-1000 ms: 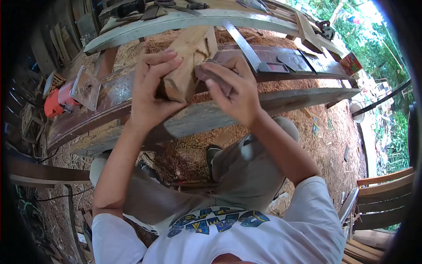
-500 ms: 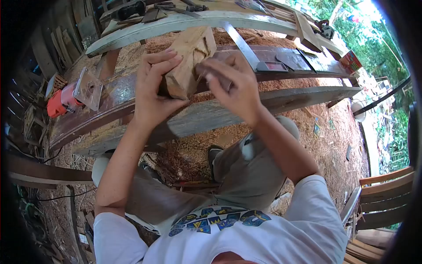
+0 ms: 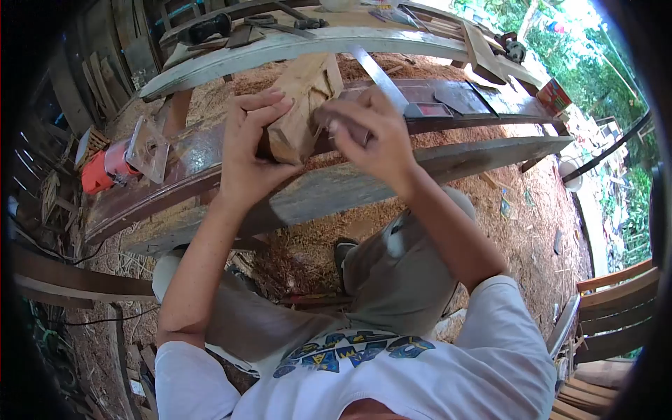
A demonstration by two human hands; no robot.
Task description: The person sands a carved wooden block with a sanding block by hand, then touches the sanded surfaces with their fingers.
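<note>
A pale wooden block [image 3: 302, 98] with a carved notch on its right side stands tilted above the bench. My left hand [image 3: 253, 136] is closed around its left side and lower end, thumb underneath. Against the notched side works my right hand [image 3: 374, 133], fingers bent and pinched near the carving. Motion blurs these fingertips, and whatever they hold is hidden. Behind my right hand, a try square [image 3: 381, 77] with a metal blade lies on the dark red bench plank [image 3: 189, 150].
An orange router [image 3: 108, 168] with a clear base lies on the bench at left. A grey plank [image 3: 329, 192] runs along the near side. Tools, including a dark power tool [image 3: 210, 29], rest on the far bench. A small red box [image 3: 553, 96] stands at right. Wood shavings cover the ground.
The block and my left hand sit slightly lower and further right in view. My right hand's fingers stay at the notched side, still blurred. The background has shifted slightly too.
</note>
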